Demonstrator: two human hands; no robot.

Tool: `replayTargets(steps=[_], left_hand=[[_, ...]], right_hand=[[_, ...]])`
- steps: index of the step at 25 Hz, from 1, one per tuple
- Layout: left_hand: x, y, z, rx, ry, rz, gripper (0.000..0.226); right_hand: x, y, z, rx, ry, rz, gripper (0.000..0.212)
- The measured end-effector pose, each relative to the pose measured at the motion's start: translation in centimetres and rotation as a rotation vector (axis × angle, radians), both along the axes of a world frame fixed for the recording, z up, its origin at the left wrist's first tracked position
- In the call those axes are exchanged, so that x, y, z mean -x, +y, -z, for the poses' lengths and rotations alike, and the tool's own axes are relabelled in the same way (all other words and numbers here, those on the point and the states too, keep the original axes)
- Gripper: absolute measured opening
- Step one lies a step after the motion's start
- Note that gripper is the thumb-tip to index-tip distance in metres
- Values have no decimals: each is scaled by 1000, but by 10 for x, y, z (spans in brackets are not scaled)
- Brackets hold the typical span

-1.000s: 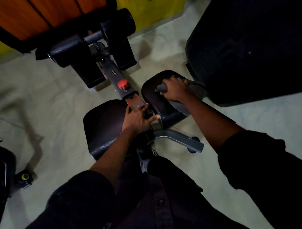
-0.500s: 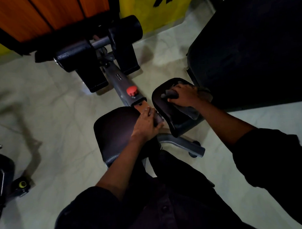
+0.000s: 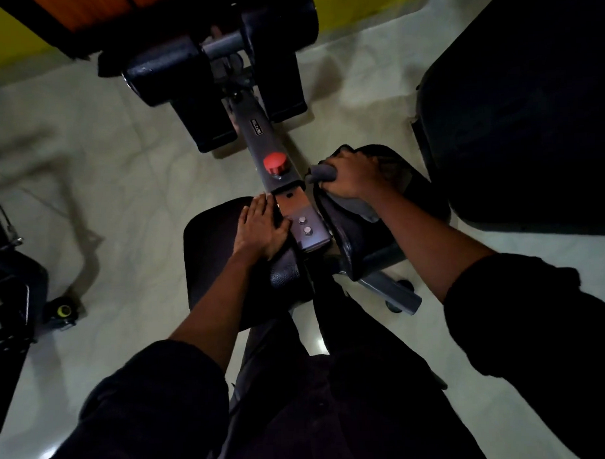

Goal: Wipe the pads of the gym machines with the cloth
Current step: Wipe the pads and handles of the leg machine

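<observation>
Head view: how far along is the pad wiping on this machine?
Done: nothing shows which pads are already clean. In hand: the right hand grips the grey cloth against the right seat pad; the left hand rests flat on the left seat pad. Left, probably: the left seat pad and the two roller pads beyond, with no cloth on them.

A red knob [image 3: 274, 163] is seen on a grey beam [image 3: 260, 127]; black pads [image 3: 212, 246] are shown at six o'clock, a grey cloth [image 3: 321, 175] at three, over pale, faintly veined floor [image 3: 122, 208].
</observation>
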State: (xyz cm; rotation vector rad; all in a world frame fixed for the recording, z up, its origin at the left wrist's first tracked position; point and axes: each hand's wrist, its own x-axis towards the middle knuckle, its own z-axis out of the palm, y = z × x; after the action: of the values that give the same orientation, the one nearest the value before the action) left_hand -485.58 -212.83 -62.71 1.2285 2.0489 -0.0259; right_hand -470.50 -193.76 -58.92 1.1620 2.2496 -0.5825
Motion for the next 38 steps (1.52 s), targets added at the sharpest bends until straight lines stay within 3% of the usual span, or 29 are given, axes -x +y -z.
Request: replayTargets(steps=[6,11,16,19,22,25,28,34,38], left_hand=[[-2,-1,0,-52,13,-72,56],[-2,0,1,-55,15,-89,58],[-5,6,0,43,31,-114,63],[-30,41,-4,-22,-106,-88,65],[-72,66,-11,-67,-202,-157,56],[-87,69,-8,-66,-112,-147,64],[-86,72,-3,-104,-110,-74,56],[-98,105,-18,-135,-169,-164,52],[-114,132,-8,-60,-139,-141,59]], right_hand=[[3,-32,1,44,57,-74,51],[36,7,19,104,-43,-58,64],[5,21,26,-112,6,196,53],[-8,22,23,-151,45,188,51],[-9,46,16,-19,24,116,51],[-36,61,10,-13,62,282,49],[-75,60,5,13,145,403,44],[-115,83,-10,398,341,729,56],[-169,67,-15,589,490,931,29]])
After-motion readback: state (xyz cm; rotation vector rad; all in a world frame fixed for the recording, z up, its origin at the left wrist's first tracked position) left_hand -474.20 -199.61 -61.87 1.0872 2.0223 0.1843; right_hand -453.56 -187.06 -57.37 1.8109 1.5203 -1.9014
